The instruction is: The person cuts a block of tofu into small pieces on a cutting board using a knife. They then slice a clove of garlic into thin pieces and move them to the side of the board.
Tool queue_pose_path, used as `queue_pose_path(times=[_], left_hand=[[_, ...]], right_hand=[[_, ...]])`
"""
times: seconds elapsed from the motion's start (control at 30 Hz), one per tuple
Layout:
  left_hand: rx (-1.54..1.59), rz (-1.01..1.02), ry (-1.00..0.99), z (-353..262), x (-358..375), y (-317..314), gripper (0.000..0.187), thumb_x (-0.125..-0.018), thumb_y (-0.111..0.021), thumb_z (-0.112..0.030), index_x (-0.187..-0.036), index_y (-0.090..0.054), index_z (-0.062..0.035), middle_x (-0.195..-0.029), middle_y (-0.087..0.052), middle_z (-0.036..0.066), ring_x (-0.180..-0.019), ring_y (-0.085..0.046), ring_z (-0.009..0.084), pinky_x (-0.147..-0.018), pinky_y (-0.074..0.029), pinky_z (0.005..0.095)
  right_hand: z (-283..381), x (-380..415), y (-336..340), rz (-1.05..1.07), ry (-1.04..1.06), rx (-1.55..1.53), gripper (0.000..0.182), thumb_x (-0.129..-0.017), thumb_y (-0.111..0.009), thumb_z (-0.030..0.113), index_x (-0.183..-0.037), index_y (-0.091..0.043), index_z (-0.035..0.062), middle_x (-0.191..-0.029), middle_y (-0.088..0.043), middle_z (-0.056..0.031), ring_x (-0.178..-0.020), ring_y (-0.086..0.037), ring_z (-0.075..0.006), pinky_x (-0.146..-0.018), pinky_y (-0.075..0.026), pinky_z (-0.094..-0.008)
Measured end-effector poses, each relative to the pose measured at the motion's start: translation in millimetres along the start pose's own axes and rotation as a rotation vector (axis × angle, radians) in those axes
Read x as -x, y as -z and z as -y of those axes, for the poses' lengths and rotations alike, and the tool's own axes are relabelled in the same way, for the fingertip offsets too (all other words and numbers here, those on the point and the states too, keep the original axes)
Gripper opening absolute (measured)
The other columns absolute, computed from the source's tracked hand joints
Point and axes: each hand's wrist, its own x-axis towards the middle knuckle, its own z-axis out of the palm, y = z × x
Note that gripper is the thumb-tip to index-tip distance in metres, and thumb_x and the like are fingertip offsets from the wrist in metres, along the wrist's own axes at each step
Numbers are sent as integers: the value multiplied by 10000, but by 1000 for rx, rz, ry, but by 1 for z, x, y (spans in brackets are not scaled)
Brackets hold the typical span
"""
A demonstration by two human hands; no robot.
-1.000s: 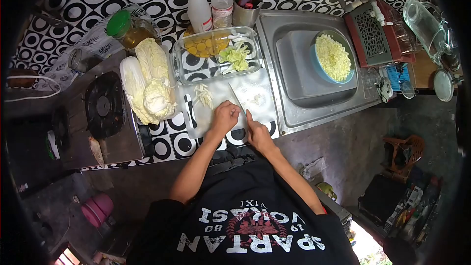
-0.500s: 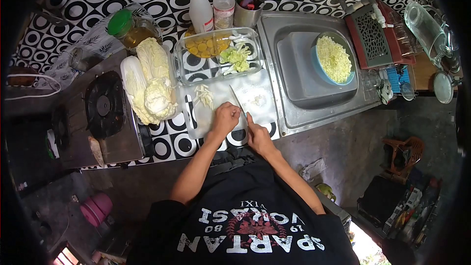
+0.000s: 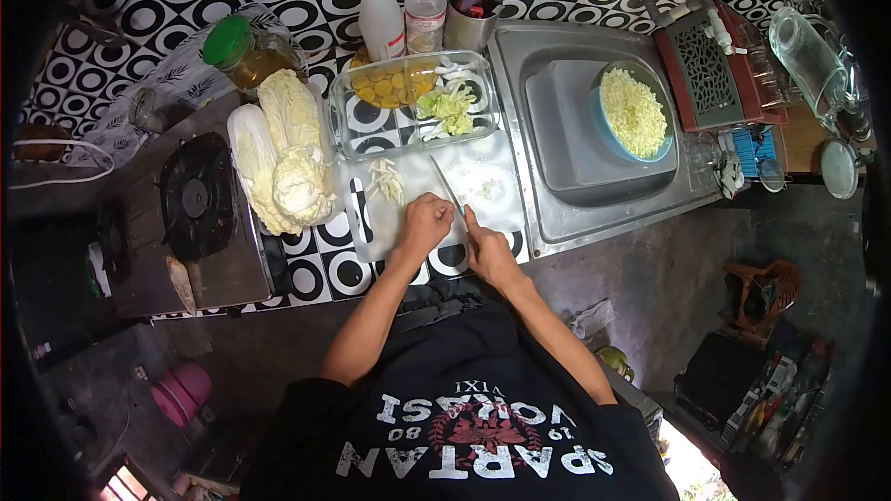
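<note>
My right hand (image 3: 485, 243) is closed round the handle of a knife (image 3: 445, 183), whose blade points up and left over the translucent cutting board (image 3: 385, 232). Beside the blade, my left hand (image 3: 429, 223) has its fingers bent together; what they hold, if anything, is hidden. Pale cut strips (image 3: 386, 181) lie on the board left of the knife, and small chopped bits (image 3: 484, 189) lie right of it. Behind the board, a glass dish (image 3: 340, 134) holds green leaf pieces (image 3: 447, 109) and white pieces.
Cabbages (image 3: 283, 158) sit left of the board, near the stove (image 3: 223, 264). Right is the sink (image 3: 548, 213) with a bowl (image 3: 603, 128) of chopped pale vegetable. Bottles (image 3: 380, 19) and a green-lidded jar (image 3: 251, 60) stand behind. A dish rack (image 3: 701, 70) is at the right.
The knife blade has tilted slightly to the left, its tip a little higher. My right hand has shifted very slightly; my left hand stays in nearly the same place.
</note>
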Motion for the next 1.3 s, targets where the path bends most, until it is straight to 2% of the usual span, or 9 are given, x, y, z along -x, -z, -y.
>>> queue_pose_path(times=[0.47, 0.77, 0.8, 0.93, 1.03, 1.13, 1.17, 1.2, 1.3], left_hand=[[-63, 14, -20, 1, -2, -1, 78, -692, -636, -37, -757, -674, -17, -724, -607, 135, -635, -605, 276, -598, -490, 348], [-55, -39, -52, 2, 3, -6, 112, -726, -646, -39, -829, -684, -18, -756, -612, 130, -630, -605, 259, -603, -486, 340], [-52, -33, -49, 0, 3, -5, 111, -741, -640, -39, -839, -686, -19, -755, -611, 129, -629, -600, 248, -601, -483, 334], [32, -47, -1, -12, 4, 7, 129, -771, -627, -42, -884, -687, -22, -753, -609, 119, -622, -576, 214, -593, -472, 307], [5, -109, -14, -11, 10, 19, 156, -768, -630, -43, -914, -681, -23, -755, -609, 109, -615, -557, 198, -587, -465, 292], [-59, -166, 12, -8, 17, 34, 185, -750, -648, -53, -930, -677, -27, -779, -615, 106, -617, -563, 203, -594, -474, 298], [-99, -211, 4, -6, 19, 39, 188, -744, -654, -58, -929, -677, -28, -786, -615, 105, -620, -565, 205, -595, -477, 300], [-139, -201, 60, -3, 21, 46, 197, -732, -667, -93, -921, -675, -41, -811, -614, 120, -690, -608, 262, -617, -498, 336], [-264, -239, 58, 5, 25, 53, 202, -726, -687, -137, -907, -675, -48, -822, -619, 118, -735, -610, 293, -667, -496, 362]], right_hand=[[-13, -8, -20, -113, 111, 11, 661, -710, -538, -69, -1344, -359, -22, -700, -561, -224, -672, -578, -402, -658, -468, -470], [-2, -4, 15, 3, -16, -5, 667, -724, -545, -31, -1363, -376, 50, -727, -588, -226, -689, -587, -387, -672, -469, -458], [-5, 0, 15, -19, -22, 19, 667, -740, -518, -43, -1378, -359, 68, -728, -591, -183, -667, -592, -337, -663, -473, -387], [-9, 20, 14, -79, 17, -61, 641, -752, -512, -44, -1369, -379, 68, -718, -584, -179, -657, -592, -320, -662, -473, -372], [-13, 32, 9, -12, 42, -116, 611, -766, -504, -40, -1358, -398, 70, -704, -573, -176, -649, -590, -303, -652, -470, -358], [-20, 36, 7, 13, 56, -92, 585, -772, -506, -30, -1343, -423, 68, -690, -563, -172, -623, -580, -290, -635, -466, -349], [-23, 37, 8, -55, 40, -77, 571, -778, -512, -22, -1336, -433, 67, -681, -559, -170, -608, -573, -287, -626, -463, -348], [-23, 36, 9, -123, 25, -63, 557, -783, -518, -13, -1329, -442, 66, -672, -555, -167, -593, -565, -285, -617, -460, -346], [-20, 35, 13, -186, -30, -78, 537, -792, -527, 0, -1321, -454, 65, -663, -553, -163, -575, -556, -283, -609, -458, -350]])
